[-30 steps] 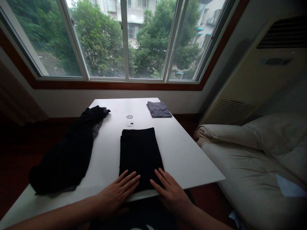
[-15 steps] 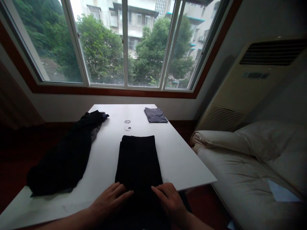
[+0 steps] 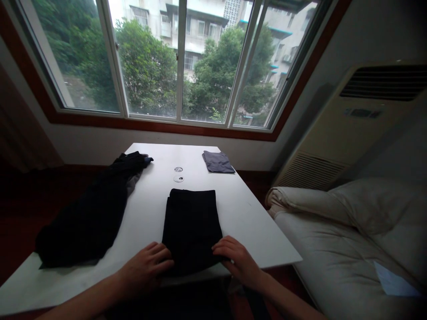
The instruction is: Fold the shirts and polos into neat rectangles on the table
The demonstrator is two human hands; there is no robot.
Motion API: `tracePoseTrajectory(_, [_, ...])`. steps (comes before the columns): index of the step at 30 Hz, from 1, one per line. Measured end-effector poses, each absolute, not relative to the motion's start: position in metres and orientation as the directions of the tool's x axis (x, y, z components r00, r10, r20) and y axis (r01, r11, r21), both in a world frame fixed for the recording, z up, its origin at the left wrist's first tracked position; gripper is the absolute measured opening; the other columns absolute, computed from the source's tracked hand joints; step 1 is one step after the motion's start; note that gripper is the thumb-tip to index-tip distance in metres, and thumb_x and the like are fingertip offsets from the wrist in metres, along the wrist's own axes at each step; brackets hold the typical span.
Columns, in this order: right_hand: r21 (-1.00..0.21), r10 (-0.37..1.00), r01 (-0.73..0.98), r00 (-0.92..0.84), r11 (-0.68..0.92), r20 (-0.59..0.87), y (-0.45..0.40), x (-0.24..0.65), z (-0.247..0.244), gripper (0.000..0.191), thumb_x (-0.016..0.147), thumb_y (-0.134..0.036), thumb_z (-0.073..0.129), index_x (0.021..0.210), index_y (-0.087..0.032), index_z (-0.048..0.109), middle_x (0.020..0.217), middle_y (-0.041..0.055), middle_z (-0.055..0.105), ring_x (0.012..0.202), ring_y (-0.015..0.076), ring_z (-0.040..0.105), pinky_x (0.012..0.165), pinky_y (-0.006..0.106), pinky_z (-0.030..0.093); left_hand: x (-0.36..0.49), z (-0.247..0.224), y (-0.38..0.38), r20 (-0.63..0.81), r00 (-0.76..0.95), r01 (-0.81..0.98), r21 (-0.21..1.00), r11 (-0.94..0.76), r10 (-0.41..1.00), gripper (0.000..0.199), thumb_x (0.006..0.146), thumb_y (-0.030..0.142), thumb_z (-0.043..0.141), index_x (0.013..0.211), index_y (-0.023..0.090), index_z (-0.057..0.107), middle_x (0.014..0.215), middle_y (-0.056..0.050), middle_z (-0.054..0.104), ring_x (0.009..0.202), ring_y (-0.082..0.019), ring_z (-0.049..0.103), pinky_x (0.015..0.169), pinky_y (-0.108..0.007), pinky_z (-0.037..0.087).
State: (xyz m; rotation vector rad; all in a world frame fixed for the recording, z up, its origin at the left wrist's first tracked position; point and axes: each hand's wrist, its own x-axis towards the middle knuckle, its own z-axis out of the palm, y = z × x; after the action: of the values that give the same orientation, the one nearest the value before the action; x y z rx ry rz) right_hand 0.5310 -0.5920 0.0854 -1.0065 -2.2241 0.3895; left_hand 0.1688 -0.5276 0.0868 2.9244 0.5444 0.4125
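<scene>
A black folded cloth [image 3: 192,222] lies on the white table [image 3: 256,235], its near end at the front edge. At its near left corner my left hand [image 3: 150,264] has its fingers closed on the fabric. My right hand [image 3: 236,260] grips the near right corner between thumb and fingers. The fabric between the hands curves slightly downward at its near edge.
Dark garments [image 3: 90,213] lie in a heap along the table's left side. A grey folded cloth [image 3: 218,162] rests at the far right corner. Two round inserts [image 3: 178,178] are mid-table. A cream sofa [image 3: 320,240] stands to the right.
Both hands have moved slightly forward with the near end of the black cloth, which is now shorter on the near side. The view has shifted a little.
</scene>
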Motion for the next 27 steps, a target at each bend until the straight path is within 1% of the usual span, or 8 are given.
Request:
tracePoseTrajectory(2, [-0.520, 0.764, 0.560, -0.490, 0.644, 0.419, -0.587, 0.532, 0.092, 0.023, 0.100, -0.019, 0.055, 0.117, -0.023, 0.070, 0.107, 0.0084, 0.075, 0.101, 0.0233, 0.066, 0.090, 0.038, 0.054, 0.168, 0.087, -0.523, 0.257, 0.894, 0.333, 0.168, -0.928, 0.367, 0.039, 0.079, 0.010, 0.070, 0.115, 0.024, 0.064, 0.113, -0.004, 0.069, 0.101, -0.025, 0.060, 0.094, -0.040, 0.048])
tracePoseTrajectory(5, [-0.517, 0.758, 0.556, -0.514, 0.651, 0.402, -0.579, 0.535, 0.102, 0.023, 0.101, -0.022, 0.055, 0.118, -0.023, 0.071, 0.102, 0.0081, 0.075, 0.097, 0.0229, 0.068, 0.088, 0.038, 0.054, 0.166, 0.096, -0.515, 0.305, 0.858, 0.356, 0.226, -0.907, 0.413, 0.023, 0.086, 0.008, 0.065, 0.103, 0.024, 0.066, 0.108, -0.004, 0.070, 0.100, -0.023, 0.063, 0.093, -0.038, 0.051])
tracePoseTrajectory(8, [-0.525, 0.758, 0.548, -0.502, 0.652, 0.417, -0.572, 0.538, 0.121, 0.022, 0.104, -0.028, 0.055, 0.117, -0.023, 0.072, 0.100, 0.0083, 0.076, 0.095, 0.0222, 0.068, 0.086, 0.036, 0.054, 0.165, 0.120, -0.503, 0.368, 0.778, 0.362, 0.399, -0.842, 0.509, 0.016, 0.096, 0.011, 0.058, 0.099, 0.024, 0.066, 0.109, -0.006, 0.071, 0.108, -0.022, 0.065, 0.094, -0.036, 0.054])
tracePoseTrajectory(12, [-0.576, 0.806, 0.564, -0.403, 0.592, 0.434, -0.566, 0.547, 0.167, 0.023, 0.105, -0.038, 0.057, 0.110, -0.023, 0.074, 0.091, 0.0065, 0.075, 0.084, 0.0196, 0.069, 0.075, 0.030, 0.054, 0.168, 0.168, -0.486, 0.441, 0.671, 0.258, 0.614, -0.746, 0.596, 0.014, 0.102, 0.020, 0.054, 0.104, 0.023, 0.068, 0.116, -0.009, 0.072, 0.121, -0.025, 0.064, 0.100, -0.039, 0.054])
tracePoseTrajectory(15, [-0.602, 0.817, 0.557, -0.327, 0.573, 0.475, -0.559, 0.557, 0.206, 0.027, 0.103, -0.044, 0.060, 0.103, -0.022, 0.076, 0.086, 0.0043, 0.074, 0.076, 0.0172, 0.068, 0.070, 0.027, 0.054, 0.176, 0.203, -0.473, 0.445, 0.640, 0.182, 0.704, -0.686, 0.626, 0.016, 0.104, 0.026, 0.054, 0.107, 0.020, 0.069, 0.106, -0.009, 0.074, 0.099, -0.022, 0.070, 0.085, -0.033, 0.057])
tracePoseTrajectory(18, [-0.616, 0.811, 0.558, -0.200, 0.556, 0.551, -0.550, 0.570, 0.238, 0.031, 0.099, -0.050, 0.065, 0.098, -0.022, 0.077, 0.083, 0.0036, 0.074, 0.071, 0.0172, 0.068, 0.066, 0.027, 0.055, 0.189, 0.235, -0.463, 0.475, 0.595, 0.147, 0.729, -0.668, 0.649, 0.019, 0.103, 0.032, 0.058, 0.105, 0.018, 0.071, 0.092, -0.006, 0.072, 0.079, -0.018, 0.066, 0.072, -0.029, 0.054])
tracePoseTrajectory(23, [-0.676, 0.782, 0.505, 0.004, 0.537, 0.624, -0.546, 0.589, 0.269, 0.039, 0.091, -0.060, 0.072, 0.093, -0.022, 0.077, 0.078, 0.0060, 0.072, 0.067, 0.0201, 0.066, 0.058, 0.031, 0.054, 0.211, 0.278, -0.455, 0.543, 0.475, 0.043, 0.772, -0.635, 0.693, 0.027, 0.097, 0.044, 0.065, 0.099, 0.018, 0.071, 0.084, -0.003, 0.067, 0.070, -0.015, 0.057, 0.061, -0.025, 0.048])
tracePoseTrajectory(27, [-0.756, 0.794, 0.380, 0.085, 0.533, 0.602, -0.543, 0.597, 0.283, 0.039, 0.087, -0.061, 0.077, 0.093, -0.022, 0.076, 0.079, 0.0070, 0.071, 0.067, 0.0205, 0.065, 0.055, 0.031, 0.052, 0.229, 0.295, -0.450, 0.499, 0.475, -0.070, 0.843, -0.534, 0.725, 0.031, 0.093, 0.049, 0.070, 0.095, 0.018, 0.070, 0.077, -0.001, 0.062, 0.064, -0.013, 0.053, 0.056, -0.023, 0.045])
